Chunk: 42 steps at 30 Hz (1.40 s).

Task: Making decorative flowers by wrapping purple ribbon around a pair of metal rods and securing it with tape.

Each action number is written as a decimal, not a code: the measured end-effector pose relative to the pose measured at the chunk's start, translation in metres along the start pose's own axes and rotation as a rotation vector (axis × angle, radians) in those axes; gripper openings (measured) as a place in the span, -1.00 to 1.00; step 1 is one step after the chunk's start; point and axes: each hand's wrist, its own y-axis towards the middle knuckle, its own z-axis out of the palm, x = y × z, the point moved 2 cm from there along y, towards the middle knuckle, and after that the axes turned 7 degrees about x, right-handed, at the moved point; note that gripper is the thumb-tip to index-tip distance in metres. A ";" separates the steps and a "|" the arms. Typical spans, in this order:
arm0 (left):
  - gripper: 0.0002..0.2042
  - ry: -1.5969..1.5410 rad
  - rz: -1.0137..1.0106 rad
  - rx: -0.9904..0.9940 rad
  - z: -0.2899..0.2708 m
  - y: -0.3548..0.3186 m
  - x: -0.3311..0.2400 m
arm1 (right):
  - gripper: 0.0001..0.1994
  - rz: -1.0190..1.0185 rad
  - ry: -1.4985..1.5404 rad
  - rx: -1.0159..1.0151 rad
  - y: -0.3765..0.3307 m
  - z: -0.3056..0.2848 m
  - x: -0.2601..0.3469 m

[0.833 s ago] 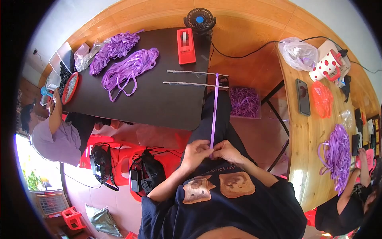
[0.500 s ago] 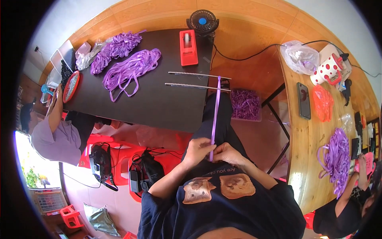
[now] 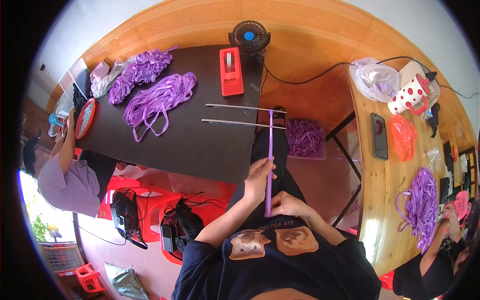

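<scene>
- Purple cloth on the far left: a seated person (image 3: 67, 175) leans at the end of the dark table (image 3: 200, 145), beside a round red tray (image 3: 85, 117).
- Two heaps of purple ribbon lie on that table – a bunched one (image 3: 142, 70) near the back edge, and a looser pile of flat strands (image 3: 157, 100) just in front of it.
- Further right on the tabletop sits a red tape dispenser (image 3: 231, 72), with a small black fan (image 3: 249, 36) just behind it on the floor side.
- Two thin rods (image 3: 240, 115) stick out past the table's right edge, one beyond the other, nearly parallel.
- Your purple ribbon strip (image 3: 270, 160) is looped over those rods and runs straight down toward your chest, pulled taut.
- Your left hand (image 3: 260, 175) pinches the strip partway down its length; fingers closed on it.
- Your right hand (image 3: 285, 204) grips the strip's lower end – just below the left and close to it, not touching as far as can be seen.
- Beyond the rods, on the floor, a clear bin of purple ribbon pieces (image 3: 305, 139) rests by your knees.
- On the wooden bench (image 3: 385, 200) to your right: a clear plastic bag (image 3: 372, 77), a white jug with red dots (image 3: 412, 95), a dark phone (image 3: 379, 136), an orange bag (image 3: 404, 137).
- Nearer the right rim, another ribbon heap (image 3: 422, 205), with a second person's hand (image 3: 452, 222) at it.
</scene>
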 end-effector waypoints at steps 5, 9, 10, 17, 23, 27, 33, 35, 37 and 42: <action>-0.74 -0.037 -0.001 0.026 0.015 0.022 -0.007 | -0.88 -0.042 -0.046 0.103 0.001 -0.007 -0.003; -0.74 -0.051 0.041 0.018 0.019 0.037 -0.010 | -0.88 -0.026 -0.053 0.124 0.000 -0.012 -0.003; -0.74 -0.059 0.035 0.011 0.020 0.040 -0.010 | -0.87 -0.033 -0.058 0.127 0.000 -0.013 -0.004; -0.80 -0.235 0.002 -0.010 0.024 0.069 -0.016 | -0.87 0.066 -0.371 -0.049 -0.003 -0.031 -0.012; -0.83 -0.343 0.146 -0.027 0.030 0.096 -0.017 | -0.87 0.028 -0.387 -0.065 -0.009 -0.039 -0.015; -0.81 -0.330 0.284 -0.046 0.039 0.101 -0.016 | -0.86 0.123 -0.499 -0.125 -0.015 -0.043 -0.004; -0.90 -0.230 0.593 -0.067 0.043 0.116 -0.005 | -0.84 0.051 -0.538 -0.220 -0.034 -0.058 0.005; -0.92 -0.131 0.590 -0.097 0.056 0.105 -0.010 | -0.84 0.062 -0.752 -0.291 -0.044 -0.078 0.002; -0.97 0.356 0.637 -0.173 0.057 0.090 -0.012 | -0.74 0.182 -0.914 -0.564 -0.059 -0.099 -0.016; -0.93 0.444 0.478 0.202 0.071 0.044 -0.017 | -0.51 -0.601 -0.329 -0.808 -0.068 -0.107 0.051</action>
